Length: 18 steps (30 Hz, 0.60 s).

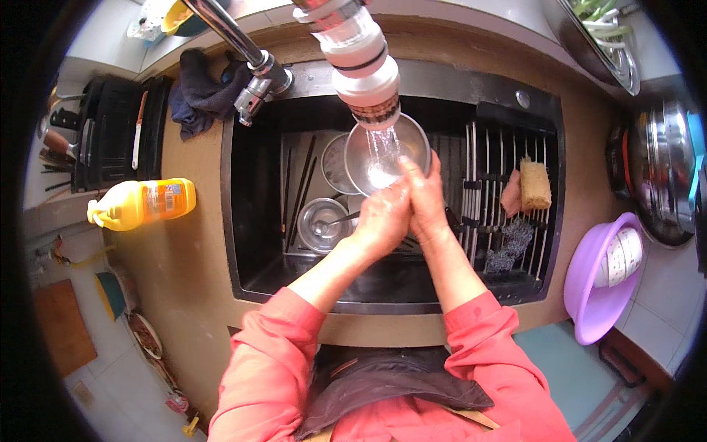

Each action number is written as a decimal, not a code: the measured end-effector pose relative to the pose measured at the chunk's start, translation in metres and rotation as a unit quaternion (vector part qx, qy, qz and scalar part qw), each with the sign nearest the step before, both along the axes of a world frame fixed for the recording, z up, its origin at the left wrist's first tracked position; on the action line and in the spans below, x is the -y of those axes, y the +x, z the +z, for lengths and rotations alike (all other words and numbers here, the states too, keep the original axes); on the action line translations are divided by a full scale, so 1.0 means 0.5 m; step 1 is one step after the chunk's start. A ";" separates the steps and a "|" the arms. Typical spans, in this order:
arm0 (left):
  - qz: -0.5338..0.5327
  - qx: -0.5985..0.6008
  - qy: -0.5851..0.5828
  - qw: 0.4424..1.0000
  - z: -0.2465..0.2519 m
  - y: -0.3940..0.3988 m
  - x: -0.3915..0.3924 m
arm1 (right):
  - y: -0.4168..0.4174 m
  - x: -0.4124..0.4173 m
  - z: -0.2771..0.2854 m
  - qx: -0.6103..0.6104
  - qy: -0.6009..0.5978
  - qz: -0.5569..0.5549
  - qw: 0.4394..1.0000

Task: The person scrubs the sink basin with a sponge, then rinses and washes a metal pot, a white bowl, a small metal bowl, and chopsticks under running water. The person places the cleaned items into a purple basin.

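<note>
A round metal bowl (411, 138) is tilted over the sink (364, 279), and water from a white faucet attachment (365, 83) runs into it. My right hand (428, 190) grips its right rim, the thumb on the inner side. Against the near rim rests my left hand (384, 215), fingers curled; what they close on is hidden. Below, in the sink, lie a patterned bowl (334, 163), partly covered by the metal one, and a clear bowl (316, 224) with a spoon (345, 218) in it. Several dark chopsticks (304, 193) lie to their left.
A rack (501, 146) across the sink's right side holds a yellow sponge (536, 185), a pink cloth (512, 193) and steel wool (511, 243). On the left counter lies a yellow bottle (130, 205). Right of the sink is a purple basin (588, 298) with white bowls (624, 257).
</note>
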<state>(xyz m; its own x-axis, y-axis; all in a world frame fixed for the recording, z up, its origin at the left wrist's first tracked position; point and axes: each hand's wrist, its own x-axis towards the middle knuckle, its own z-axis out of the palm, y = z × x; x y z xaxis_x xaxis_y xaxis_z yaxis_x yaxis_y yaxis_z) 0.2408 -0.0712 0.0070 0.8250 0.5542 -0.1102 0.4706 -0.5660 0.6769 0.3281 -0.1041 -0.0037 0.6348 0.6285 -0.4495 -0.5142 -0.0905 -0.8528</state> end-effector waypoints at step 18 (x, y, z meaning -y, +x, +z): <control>-0.075 0.082 0.084 0.990 0.036 -0.007 -0.052 | -0.020 -0.018 0.032 -0.023 0.094 -0.108 0.989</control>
